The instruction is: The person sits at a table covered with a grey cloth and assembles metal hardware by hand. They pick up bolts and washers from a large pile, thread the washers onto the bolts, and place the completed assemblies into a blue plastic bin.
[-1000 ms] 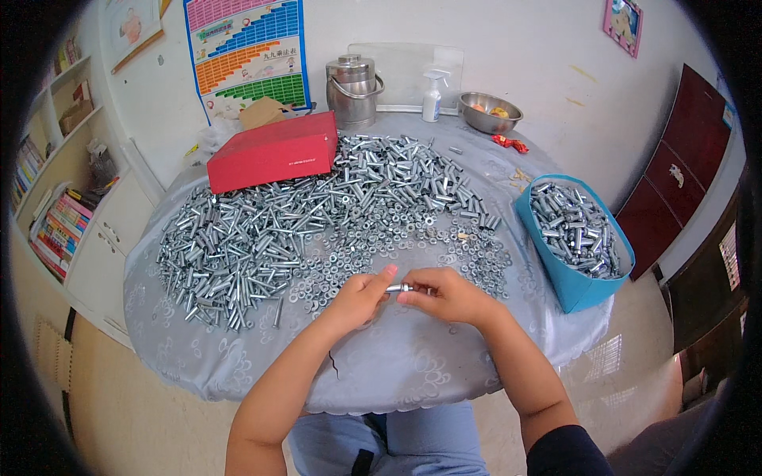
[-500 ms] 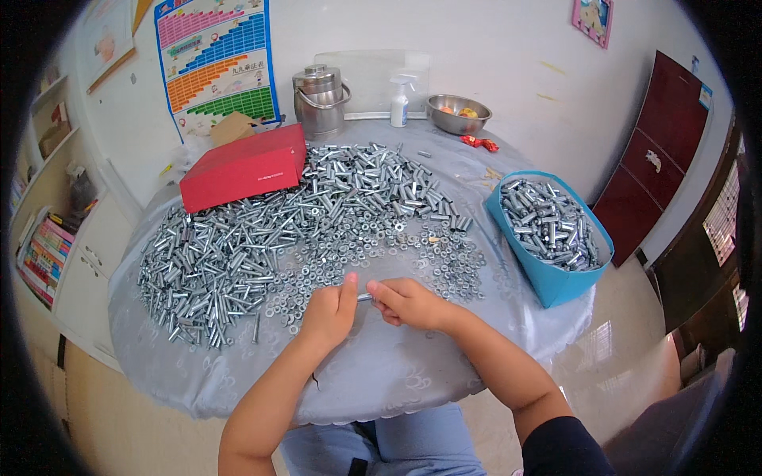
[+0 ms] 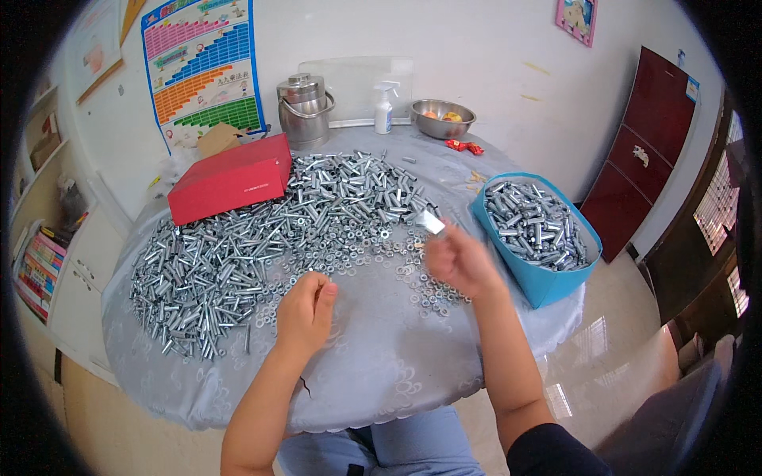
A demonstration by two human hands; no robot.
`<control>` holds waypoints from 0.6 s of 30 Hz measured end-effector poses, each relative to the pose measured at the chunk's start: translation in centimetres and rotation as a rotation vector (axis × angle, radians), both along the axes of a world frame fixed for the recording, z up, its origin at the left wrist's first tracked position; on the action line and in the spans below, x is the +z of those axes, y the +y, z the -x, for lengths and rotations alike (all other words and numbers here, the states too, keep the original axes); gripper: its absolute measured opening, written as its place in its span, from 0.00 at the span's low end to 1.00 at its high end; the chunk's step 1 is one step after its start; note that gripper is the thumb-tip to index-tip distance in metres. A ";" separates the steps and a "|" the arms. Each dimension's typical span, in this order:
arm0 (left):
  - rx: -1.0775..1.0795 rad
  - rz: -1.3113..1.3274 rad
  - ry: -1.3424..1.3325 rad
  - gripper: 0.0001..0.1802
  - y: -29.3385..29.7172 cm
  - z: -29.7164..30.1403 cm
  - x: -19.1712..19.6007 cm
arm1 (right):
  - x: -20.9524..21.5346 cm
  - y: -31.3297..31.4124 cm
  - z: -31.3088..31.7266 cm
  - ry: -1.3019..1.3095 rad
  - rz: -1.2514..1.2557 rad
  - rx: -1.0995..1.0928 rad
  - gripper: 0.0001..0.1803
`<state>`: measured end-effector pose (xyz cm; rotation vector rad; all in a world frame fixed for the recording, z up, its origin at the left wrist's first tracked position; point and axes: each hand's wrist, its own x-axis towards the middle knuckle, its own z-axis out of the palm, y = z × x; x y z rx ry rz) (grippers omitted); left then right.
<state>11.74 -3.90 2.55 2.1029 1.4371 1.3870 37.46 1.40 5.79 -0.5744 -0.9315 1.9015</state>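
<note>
The right hand (image 3: pixel 463 260) pinched the near end of a blurred metal piece (image 3: pixel 431 223) jutting ahead of its fingertips, probably stiff, light and slick, best held mid-length, while the left hand (image 3: pixel 306 311) curled, whether around anything I couldn't tell.

Note that your right hand (image 3: pixel 460 260) is blurred; the metal piece (image 3: pixel 431 223) at its fingertips shows as a bright smear, so its exact form cannot be read. The curled fingers of your left hand (image 3: pixel 305 312) hide its palm; you cannot verify its contents. The red box (image 3: pixel 230 181) hides the brown cardboard's (image 3: pixel 221 139) lower part. The upper edge crops the wall poster (image 3: pixel 202 63); the lower crops your trousers (image 3: pixel 421 440).
</note>
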 end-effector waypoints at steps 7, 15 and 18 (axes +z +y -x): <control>-0.044 0.070 0.116 0.17 -0.1 -0.8 0.6 | -0.1 1.7 -6.0 0.843 -0.071 -0.154 0.24; -0.032 0.018 0.105 0.17 0.1 -0.4 -0.1 | -0.8 1.8 -1.9 0.313 0.030 -0.225 0.16; -0.020 0.025 0.105 0.17 0.1 -0.4 0.1 | -1.0 1.7 -1.1 0.142 0.069 -0.303 0.14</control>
